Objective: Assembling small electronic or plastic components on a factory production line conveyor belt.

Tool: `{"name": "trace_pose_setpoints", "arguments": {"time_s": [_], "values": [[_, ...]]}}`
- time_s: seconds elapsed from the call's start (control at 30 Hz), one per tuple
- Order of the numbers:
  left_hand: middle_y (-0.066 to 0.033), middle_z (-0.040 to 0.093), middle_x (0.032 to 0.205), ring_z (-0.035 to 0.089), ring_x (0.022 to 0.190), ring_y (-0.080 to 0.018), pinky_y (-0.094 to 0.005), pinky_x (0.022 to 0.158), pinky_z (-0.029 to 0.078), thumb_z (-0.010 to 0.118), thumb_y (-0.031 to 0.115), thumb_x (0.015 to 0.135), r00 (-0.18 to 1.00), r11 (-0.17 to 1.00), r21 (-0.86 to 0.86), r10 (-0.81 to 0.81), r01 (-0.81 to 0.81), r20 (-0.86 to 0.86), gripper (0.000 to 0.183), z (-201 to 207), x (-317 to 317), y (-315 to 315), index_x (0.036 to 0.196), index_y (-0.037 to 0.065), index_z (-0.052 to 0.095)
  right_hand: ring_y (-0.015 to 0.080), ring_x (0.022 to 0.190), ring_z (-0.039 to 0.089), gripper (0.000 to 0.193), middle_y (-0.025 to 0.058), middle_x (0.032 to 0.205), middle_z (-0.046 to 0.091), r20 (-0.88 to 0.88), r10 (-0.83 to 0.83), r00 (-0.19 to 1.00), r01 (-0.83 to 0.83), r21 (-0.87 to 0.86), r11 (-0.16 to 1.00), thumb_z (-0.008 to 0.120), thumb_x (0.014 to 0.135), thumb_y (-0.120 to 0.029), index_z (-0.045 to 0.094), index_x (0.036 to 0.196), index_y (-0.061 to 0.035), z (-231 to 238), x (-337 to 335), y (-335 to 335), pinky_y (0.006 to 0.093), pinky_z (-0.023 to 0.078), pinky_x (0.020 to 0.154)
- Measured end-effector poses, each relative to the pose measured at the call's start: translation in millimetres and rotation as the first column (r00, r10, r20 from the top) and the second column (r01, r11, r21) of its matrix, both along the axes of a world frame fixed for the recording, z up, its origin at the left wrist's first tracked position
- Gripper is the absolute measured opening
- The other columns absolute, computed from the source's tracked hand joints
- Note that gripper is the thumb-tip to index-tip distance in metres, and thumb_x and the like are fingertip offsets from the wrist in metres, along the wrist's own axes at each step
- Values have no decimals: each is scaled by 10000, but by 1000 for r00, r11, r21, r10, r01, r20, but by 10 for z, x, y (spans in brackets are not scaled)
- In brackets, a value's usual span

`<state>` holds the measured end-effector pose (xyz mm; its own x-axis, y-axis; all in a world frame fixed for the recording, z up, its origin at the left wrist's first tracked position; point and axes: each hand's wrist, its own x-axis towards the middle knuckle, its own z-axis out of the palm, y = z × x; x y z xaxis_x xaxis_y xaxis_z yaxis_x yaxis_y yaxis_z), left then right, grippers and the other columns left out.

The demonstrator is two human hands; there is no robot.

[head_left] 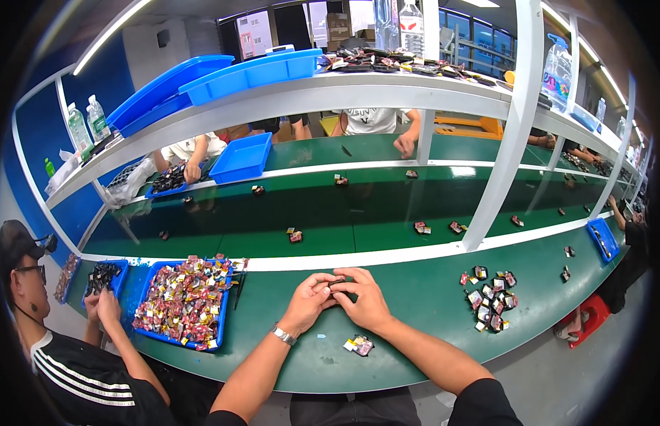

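Note:
Over the near edge of the green table, my left hand [306,302] and my right hand [362,299] meet with curled fingers. Between their fingertips is a small dark part [336,284], mostly hidden, whose kind I cannot make out. A watch with a metal band [283,334] is on my left wrist. Just below my hands on the table lies a small electronic module [359,346], dark with pinkish and white-yellow pieces. Beside it is a tiny pale blue sticker-like piece [321,336].
Left of me, a blue tray [220,334] is heaped with similar modules; slim dark tools [239,287] lie beside it. A loose group of modules [492,302] sits right. Ahead runs a green belt [380,238] carrying scattered modules, under a white-framed shelf [344,96]. A co-worker [88,362] works at left.

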<state>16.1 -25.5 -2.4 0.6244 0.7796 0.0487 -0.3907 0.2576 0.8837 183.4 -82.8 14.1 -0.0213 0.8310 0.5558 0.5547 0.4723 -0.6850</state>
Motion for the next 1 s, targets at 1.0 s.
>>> {"name": "trace_pose_setpoints", "arguments": {"time_s": [1.0], "values": [[-74,653,1086,633,1006,-155,-360,887,546,544,72,975,998,998,-29,54,-55,-39,255,-35,21,-25,1221,25,496,257,904,616,199,81,978,618,91,-160,983,136,226,964,734,741,-30,675,931,-38,22,-84,-33,346,528,756]]}}
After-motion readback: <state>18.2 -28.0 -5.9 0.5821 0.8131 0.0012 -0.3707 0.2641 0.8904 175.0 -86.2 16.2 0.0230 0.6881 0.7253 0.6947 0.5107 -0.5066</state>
